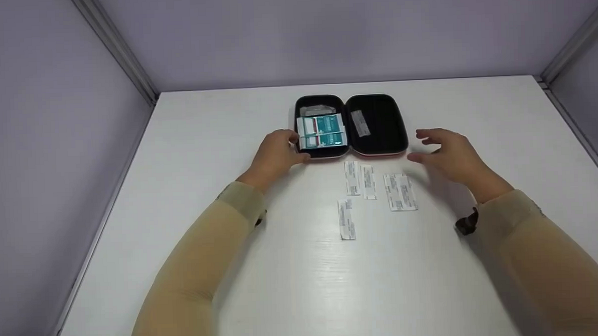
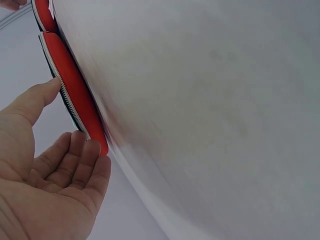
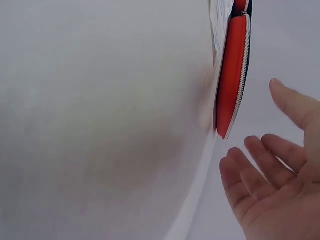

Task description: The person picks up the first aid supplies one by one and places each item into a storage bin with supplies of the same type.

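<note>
An unfolded zip case (image 1: 377,128), black inside, lies toward the back of the table. The left wrist view shows its red shell (image 2: 75,82) and pale zip. My left hand (image 1: 277,154) holds the case's left end, with the thumb on the front edge and fingers curled at the side. Teal-and-white packets (image 1: 322,131) fill much of the left half, below a clear bag (image 1: 318,110). A white paper packet (image 1: 360,123) lies in the right half. My right hand (image 1: 448,155) hovers apart from the case's right end, fingers spread, holding nothing.
Several white printed paper packets lie in front of the case: one (image 1: 352,178) beside another (image 1: 369,182), one nearer (image 1: 346,220), and a wider pair (image 1: 400,192) to the right. Pale walls (image 1: 324,38) border the white table (image 1: 303,287) behind and at the sides.
</note>
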The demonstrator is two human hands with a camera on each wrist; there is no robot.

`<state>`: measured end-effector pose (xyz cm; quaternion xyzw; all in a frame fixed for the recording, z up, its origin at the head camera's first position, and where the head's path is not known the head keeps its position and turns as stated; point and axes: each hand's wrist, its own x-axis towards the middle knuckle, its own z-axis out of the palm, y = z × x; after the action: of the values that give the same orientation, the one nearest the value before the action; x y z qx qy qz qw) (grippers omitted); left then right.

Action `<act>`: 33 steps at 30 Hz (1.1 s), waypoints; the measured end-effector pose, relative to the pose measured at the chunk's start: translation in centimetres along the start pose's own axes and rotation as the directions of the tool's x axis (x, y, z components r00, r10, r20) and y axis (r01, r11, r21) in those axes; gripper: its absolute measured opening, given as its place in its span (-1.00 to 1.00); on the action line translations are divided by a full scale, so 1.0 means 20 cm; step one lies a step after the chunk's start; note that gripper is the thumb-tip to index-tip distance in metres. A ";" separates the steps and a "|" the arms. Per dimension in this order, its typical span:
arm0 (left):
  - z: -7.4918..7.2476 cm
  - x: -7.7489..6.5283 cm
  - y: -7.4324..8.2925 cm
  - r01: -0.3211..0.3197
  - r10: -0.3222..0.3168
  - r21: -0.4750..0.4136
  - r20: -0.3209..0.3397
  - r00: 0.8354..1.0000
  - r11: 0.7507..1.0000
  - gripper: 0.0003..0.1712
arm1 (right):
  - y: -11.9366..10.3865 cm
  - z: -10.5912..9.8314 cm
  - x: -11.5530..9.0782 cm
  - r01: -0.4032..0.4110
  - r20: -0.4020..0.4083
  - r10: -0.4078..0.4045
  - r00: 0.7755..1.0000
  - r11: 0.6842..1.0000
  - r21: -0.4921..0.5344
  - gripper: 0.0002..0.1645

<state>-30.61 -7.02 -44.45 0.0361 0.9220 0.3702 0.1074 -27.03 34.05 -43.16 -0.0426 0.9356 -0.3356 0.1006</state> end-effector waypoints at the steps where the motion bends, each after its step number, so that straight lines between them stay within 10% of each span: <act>1: 0.00 0.00 0.00 0.002 -0.002 0.003 0.000 1.000 1.000 -0.33 | 0.00 0.00 -0.01 0.007 0.007 -0.007 1.000 1.000 0.006 0.06; 33: 0.01 0.00 0.00 0.025 -0.025 -0.027 -0.001 1.000 0.999 -0.30 | 0.01 0.06 -0.21 0.216 0.181 -0.211 0.961 0.976 -0.010 0.42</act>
<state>-30.58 -6.86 -44.51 0.0231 0.9174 0.3811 0.1119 -22.73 34.00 -43.45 -0.1746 0.9176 -0.3253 0.1470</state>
